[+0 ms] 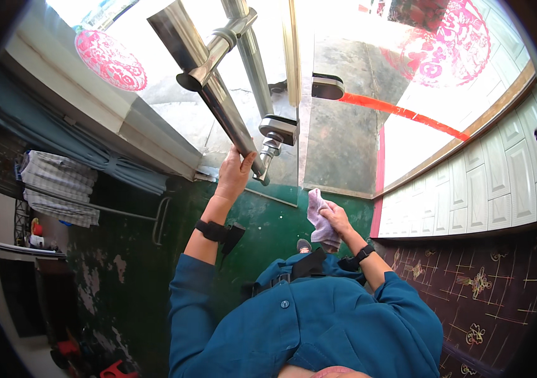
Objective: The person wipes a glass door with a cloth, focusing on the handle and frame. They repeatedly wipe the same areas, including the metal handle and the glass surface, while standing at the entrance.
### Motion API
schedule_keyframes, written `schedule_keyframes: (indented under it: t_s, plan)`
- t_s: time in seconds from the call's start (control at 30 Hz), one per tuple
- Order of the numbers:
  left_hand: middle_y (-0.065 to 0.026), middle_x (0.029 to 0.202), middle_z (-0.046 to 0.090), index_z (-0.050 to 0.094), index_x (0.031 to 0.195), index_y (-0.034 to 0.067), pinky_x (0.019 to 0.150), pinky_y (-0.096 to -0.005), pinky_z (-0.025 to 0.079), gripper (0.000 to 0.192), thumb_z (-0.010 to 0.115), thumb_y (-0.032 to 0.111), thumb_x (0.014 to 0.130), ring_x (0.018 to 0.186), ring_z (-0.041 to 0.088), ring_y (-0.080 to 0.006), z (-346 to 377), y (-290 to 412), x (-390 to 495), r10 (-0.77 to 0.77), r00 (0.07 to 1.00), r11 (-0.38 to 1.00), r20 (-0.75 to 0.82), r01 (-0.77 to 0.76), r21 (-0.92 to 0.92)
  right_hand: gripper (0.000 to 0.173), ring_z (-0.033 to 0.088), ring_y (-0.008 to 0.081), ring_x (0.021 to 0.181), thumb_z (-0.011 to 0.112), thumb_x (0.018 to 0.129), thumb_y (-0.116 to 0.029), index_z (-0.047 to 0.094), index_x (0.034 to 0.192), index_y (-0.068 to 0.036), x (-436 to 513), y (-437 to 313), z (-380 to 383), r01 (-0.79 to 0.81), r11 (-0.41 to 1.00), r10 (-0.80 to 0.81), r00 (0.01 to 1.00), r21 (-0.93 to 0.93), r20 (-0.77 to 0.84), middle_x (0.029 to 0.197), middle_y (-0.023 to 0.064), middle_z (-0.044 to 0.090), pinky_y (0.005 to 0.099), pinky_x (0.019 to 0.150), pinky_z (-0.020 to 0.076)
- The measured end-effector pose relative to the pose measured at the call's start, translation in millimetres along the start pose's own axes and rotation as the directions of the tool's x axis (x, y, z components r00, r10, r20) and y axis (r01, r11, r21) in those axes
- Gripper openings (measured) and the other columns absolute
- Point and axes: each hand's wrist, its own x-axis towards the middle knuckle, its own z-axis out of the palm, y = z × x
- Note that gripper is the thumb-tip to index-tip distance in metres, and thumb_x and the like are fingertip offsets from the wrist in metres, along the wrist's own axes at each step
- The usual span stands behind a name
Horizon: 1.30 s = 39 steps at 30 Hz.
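Observation:
With my left hand (235,172) I grip the lower end of a polished metal door handle bar (226,111), thumb on its near side. A metal clamp (278,130) and a short joint fix the bar to the edge of a glass door (273,165). My right hand (337,219) holds a crumpled light purple cloth (318,217) in front of my body, below the glass and apart from it. Another metal clamp (328,87) sits on the neighbouring glass pane, beside a red strip (405,113).
Green painted floor (268,222) lies under me. Left are a blue curtain (108,160), a metal rail (108,209) and a checked cloth (60,189). A white panelled wall (467,189) and dark patterned surface (481,283) stand right. Red paper cut-outs (110,60) decorate the glass.

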Motion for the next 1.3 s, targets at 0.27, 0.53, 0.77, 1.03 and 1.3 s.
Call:
schedule_keyframes:
  t_s: [0.27, 0.53, 0.77, 1.03, 1.3]
  plan:
    - [-0.0218, 0.099, 0.070, 0.055, 0.119, 0.003, 0.081, -0.0483, 0.050, 0.040, 0.062, 0.036, 0.097, 0.094, 0.066, -0.0433, 39, 7, 67, -0.130, 0.992, 0.987, 0.005, 0.129, 0.093, 0.048, 0.061, 0.0120, 0.102, 0.064, 0.086, -0.015, 0.060, 0.132, -0.002, 7, -15, -11, -0.024, 1.000, 0.025, 1.000, -0.020, 0.010, 0.115, 0.0041, 0.067, 0.0266, 0.093, 0.0476]
    - [-0.0223, 0.097, 0.069, 0.052, 0.120, 0.005, 0.080, -0.0518, 0.050, 0.040, 0.059, 0.036, 0.097, 0.090, 0.065, -0.0451, 64, 1, 114, -0.059, 0.997, 0.986, -0.051, 0.066, 0.156, 0.050, 0.065, 0.0161, 0.103, 0.066, 0.083, -0.017, 0.062, 0.130, -0.003, 2, -15, -36, 0.001, 1.000, -0.001, 0.994, -0.002, -0.110, 0.114, 0.0086, 0.071, 0.0298, 0.093, 0.0498]
    - [-0.0215, 0.095, 0.068, 0.051, 0.113, 0.007, 0.077, -0.0519, 0.050, 0.037, 0.060, 0.038, 0.096, 0.088, 0.065, -0.0443, 72, -5, 126, -0.046, 0.996, 0.990, -0.079, 0.056, 0.132, 0.052, 0.063, 0.0163, 0.107, 0.064, 0.085, -0.012, 0.057, 0.135, 0.000, 3, -68, -45, 0.047, 0.999, -0.046, 0.995, 0.010, -0.086, 0.120, 0.0091, 0.067, 0.0292, 0.096, 0.0485]
    - [-0.0181, 0.096, 0.069, 0.052, 0.123, 0.011, 0.073, -0.0496, 0.051, 0.041, 0.063, 0.039, 0.095, 0.087, 0.066, -0.0414, 62, -11, 113, 0.007, 1.000, 0.997, 0.027, -0.009, 0.082, 0.058, 0.054, 0.0180, 0.124, 0.063, 0.091, -0.013, 0.045, 0.144, 0.001, 23, -297, -29, 0.642, 0.763, -0.636, 0.766, -0.077, 0.096, 0.135, 0.0091, 0.057, 0.0314, 0.106, 0.0419]
    - [-0.0116, 0.100, 0.070, 0.057, 0.118, 0.013, 0.078, -0.0433, 0.052, 0.042, 0.069, 0.043, 0.090, 0.092, 0.068, -0.0335, 52, -12, 112, 0.003, 0.994, 0.999, 0.112, 0.003, -0.047, 0.053, 0.051, 0.0299, 0.127, 0.066, 0.089, -0.012, 0.053, 0.140, -0.009, 41, -483, 55, 0.744, -0.142, -0.989, -0.138, -0.652, 0.058, 0.141, 0.0169, 0.047, 0.0405, 0.105, 0.0440]
